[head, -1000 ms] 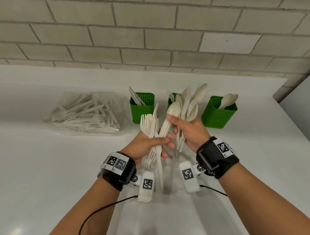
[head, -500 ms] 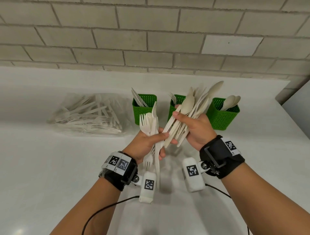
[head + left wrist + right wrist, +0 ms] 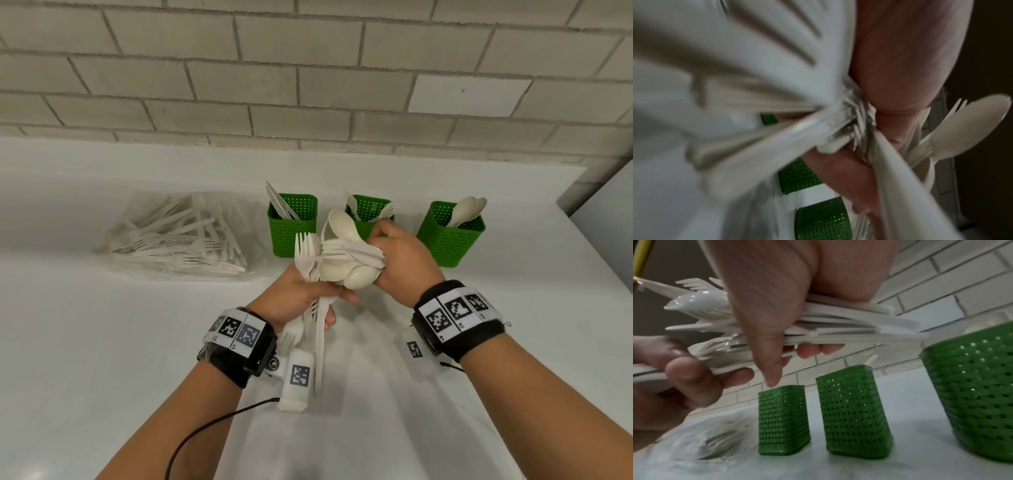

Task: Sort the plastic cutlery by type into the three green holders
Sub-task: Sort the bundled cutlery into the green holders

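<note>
Three green perforated holders stand in a row by the wall: the left holder (image 3: 293,226) has knives, the middle holder (image 3: 371,207) has forks, the right holder (image 3: 450,236) has spoons. My left hand (image 3: 305,294) grips an upright bunch of white forks and other cutlery (image 3: 306,255). My right hand (image 3: 397,257) grips a second bunch of spoons, forks and knives (image 3: 349,260), lying sideways with the heads pointing left against the left bunch. In the right wrist view the thumb and fingers clamp this bunch (image 3: 838,326) above the holders (image 3: 783,420).
A clear plastic bag (image 3: 178,236) of more white cutlery lies on the white counter (image 3: 102,342) left of the holders. A brick wall (image 3: 308,85) runs behind. A cable (image 3: 205,428) hangs from my left wrist. The counter ends at the right.
My right hand has turned its bunch from upright to sideways and lowered it against the left bunch. The left hand has stayed about where it was.
</note>
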Demonstrator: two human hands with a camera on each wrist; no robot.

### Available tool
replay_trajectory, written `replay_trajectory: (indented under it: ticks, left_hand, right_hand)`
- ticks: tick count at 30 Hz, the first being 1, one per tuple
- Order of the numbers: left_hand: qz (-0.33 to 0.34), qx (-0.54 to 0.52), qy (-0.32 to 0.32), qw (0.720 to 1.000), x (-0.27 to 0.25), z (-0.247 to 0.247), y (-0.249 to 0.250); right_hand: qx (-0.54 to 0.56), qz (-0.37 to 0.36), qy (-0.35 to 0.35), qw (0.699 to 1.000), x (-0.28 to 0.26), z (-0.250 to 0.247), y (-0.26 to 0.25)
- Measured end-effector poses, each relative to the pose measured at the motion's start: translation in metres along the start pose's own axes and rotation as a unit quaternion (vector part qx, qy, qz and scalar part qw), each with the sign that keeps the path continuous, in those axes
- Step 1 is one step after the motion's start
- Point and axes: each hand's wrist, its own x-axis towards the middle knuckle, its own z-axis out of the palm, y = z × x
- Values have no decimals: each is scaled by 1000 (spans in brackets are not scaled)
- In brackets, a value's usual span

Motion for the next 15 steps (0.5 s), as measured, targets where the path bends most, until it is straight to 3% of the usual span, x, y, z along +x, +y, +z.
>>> replay_trajectory:
  ticks: [4, 8, 11, 15]
  left_hand:
    - [14, -7, 62, 998, 0, -9, -3]
    - [63, -30, 119, 991, 5, -17, -4]
    - [84, -97, 163, 978, 10, -11, -1]
    - [105, -158, 210, 959, 18, -2, 8]
  right_hand:
    - [-21, 74, 4, 997, -1, -1, 21]
    - [94, 172, -5, 981, -8, 1, 27]
    - [270, 217, -28, 938, -11, 4, 13]
    - [421, 236, -70, 873, -17, 12, -21]
